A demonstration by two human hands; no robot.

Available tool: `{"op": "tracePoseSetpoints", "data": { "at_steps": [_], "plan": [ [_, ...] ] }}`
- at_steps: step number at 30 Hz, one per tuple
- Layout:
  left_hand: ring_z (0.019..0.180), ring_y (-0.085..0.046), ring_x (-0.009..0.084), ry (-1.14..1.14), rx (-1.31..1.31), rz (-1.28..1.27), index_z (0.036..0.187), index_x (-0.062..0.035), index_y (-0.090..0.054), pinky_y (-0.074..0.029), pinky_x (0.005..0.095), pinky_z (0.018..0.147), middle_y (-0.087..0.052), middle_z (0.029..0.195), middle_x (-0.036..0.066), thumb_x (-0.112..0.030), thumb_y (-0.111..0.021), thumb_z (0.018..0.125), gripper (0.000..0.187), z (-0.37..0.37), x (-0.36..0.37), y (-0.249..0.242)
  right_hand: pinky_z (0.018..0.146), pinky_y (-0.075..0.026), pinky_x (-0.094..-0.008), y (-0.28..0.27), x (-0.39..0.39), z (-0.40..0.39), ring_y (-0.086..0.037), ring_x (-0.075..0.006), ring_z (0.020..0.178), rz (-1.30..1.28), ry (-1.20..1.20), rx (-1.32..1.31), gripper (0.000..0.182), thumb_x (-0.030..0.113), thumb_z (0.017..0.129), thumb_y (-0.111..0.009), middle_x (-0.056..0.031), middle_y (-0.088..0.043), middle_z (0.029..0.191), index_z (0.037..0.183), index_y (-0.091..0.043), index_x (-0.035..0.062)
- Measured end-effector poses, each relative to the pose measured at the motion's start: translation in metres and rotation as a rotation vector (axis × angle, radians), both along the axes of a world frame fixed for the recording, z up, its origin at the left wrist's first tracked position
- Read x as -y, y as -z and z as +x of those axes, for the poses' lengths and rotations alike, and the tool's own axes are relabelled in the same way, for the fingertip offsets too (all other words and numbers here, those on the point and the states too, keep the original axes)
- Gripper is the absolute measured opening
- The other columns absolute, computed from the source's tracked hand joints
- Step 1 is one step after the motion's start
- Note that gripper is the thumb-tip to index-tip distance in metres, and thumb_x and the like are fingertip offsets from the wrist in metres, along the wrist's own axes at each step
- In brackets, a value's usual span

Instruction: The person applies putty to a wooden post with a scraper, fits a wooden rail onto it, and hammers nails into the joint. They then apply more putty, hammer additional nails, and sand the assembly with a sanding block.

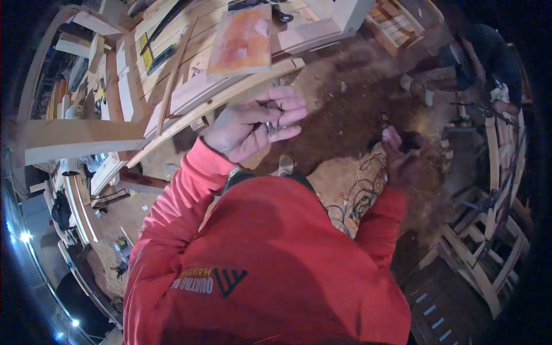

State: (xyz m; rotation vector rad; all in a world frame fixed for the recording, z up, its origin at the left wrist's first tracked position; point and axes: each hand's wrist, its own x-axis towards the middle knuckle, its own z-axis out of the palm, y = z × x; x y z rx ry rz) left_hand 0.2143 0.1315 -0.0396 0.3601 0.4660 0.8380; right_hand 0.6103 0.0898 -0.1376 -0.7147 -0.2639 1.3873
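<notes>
Metal pieces (272, 125) in left hand (253, 125), right hand (392, 140) apart

Several slim metal pieces (273, 126), grey with a dull shine, sit in the left hand (250, 123), between the thumb and the partly curled fingers. They look like nails or screws, though they are too small here to tell which, or to count. They are thin and short, loosely bunched and pointing different ways, at least 2 of them lying at a slant to each other, with parts hidden by the fingers
</notes>
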Motion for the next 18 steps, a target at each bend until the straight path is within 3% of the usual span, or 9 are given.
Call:
{"op": "tracePoseSetpoints", "data": {
  "at_steps": [2, 5, 9, 12, 15, 16, 18],
  "plan": [
    [0.129, -0.054, 0.0305, -0.045, 0.012, 0.012, 0.136, -0.0008, -0.048, -0.047, 0.0457, 0.108, -0.056, 0.135, 0.017, 0.008, -0.045, 0.095, 0.042, -0.002, 0.002, -0.003, 0.099, -0.047, -0.0586, -0.019, -0.012, 0.014, -0.05, -0.0511, 0.124, 0.048, -0.102, 0.013, 0.06, 0.054, 0.096, -0.054, -0.0366, -0.044, 0.139, 0.136, -0.045, 0.0095],
    [0.128, -0.055, 0.0294, -0.101, 0.039, 0.04, 0.134, -0.0035, -0.051, -0.048, 0.0459, 0.107, -0.059, 0.132, 0.015, 0.007, -0.046, 0.096, 0.039, -0.008, 0.004, -0.004, 0.099, -0.048, -0.0577, -0.055, -0.003, -0.002, -0.049, -0.0511, 0.126, 0.314, -0.198, 0.451, 0.059, 0.043, 0.094, -0.063, -0.0336, -0.046, 0.139, 0.139, -0.043, 0.01],
    [0.128, -0.055, 0.0284, -0.178, 0.02, 0.099, 0.132, -0.0089, -0.054, -0.05, 0.0448, 0.105, -0.062, 0.129, 0.011, 0.005, -0.048, 0.098, 0.037, -0.021, 0.008, -0.001, 0.093, -0.053, -0.0514, -0.075, 0.01, -0.014, -0.062, -0.0417, 0.111, 0.425, 0.031, 0.783, 0.06, 0.032, 0.084, -0.076, -0.023, -0.06, 0.12, 0.128, -0.048, 0.002],
    [0.127, -0.056, 0.0273, -0.232, 0.017, 0.125, 0.127, -0.0095, -0.056, -0.051, 0.0426, 0.105, -0.063, 0.128, 0.01, 0.003, -0.049, 0.099, 0.031, -0.033, 0.014, 0.0, 0.085, -0.056, -0.0455, -0.12, -0.005, -0.041, -0.065, -0.0329, 0.096, 0.378, 0.09, 0.976, 0.044, 0.02, 0.087, -0.071, -0.0156, -0.062, 0.108, 0.123, -0.051, 0.0061],
    [0.125, -0.058, 0.0262, -0.301, 0.032, 0.16, 0.119, -0.0092, -0.058, -0.052, 0.0404, 0.103, -0.064, 0.125, 0.01, 0.001, -0.05, 0.1, 0.023, -0.042, 0.022, -0.001, 0.074, -0.056, -0.0344, -0.126, -0.042, -0.021, -0.061, -0.0211, 0.085, 0.296, 0.039, 0.961, 0.047, 0.001, 0.086, -0.065, -0.0109, -0.057, 0.109, 0.128, -0.047, 0.0116],
    [0.125, -0.059, 0.0259, -0.333, 0.039, 0.178, 0.116, -0.009, -0.058, -0.053, 0.0397, 0.102, -0.064, 0.124, 0.01, 0.001, -0.05, 0.1, 0.02, -0.045, 0.023, -0.001, 0.071, -0.055, -0.032, -0.13, -0.05, -0.032, -0.059, -0.0188, 0.081, 0.25, 0.06, 0.928, 0.046, 0.001, 0.086, -0.065, -0.0091, -0.057, 0.106, 0.127, -0.048, 0.0118],
    [0.123, -0.06, 0.0254, -0.425, 0.031, 0.172, 0.111, -0.0087, -0.058, -0.054, 0.0385, 0.099, -0.065, 0.121, 0.011, 0.0, -0.051, 0.1, 0.016, -0.05, 0.029, 0.001, 0.066, -0.052, -0.0284, -0.131, -0.065, -0.063, -0.056, -0.0155, 0.073, 0.377, -0.144, 0.69, 0.045, 0.001, 0.086, -0.066, -0.0062, -0.057, 0.099, 0.126, -0.048, 0.0115]
  ]
}}
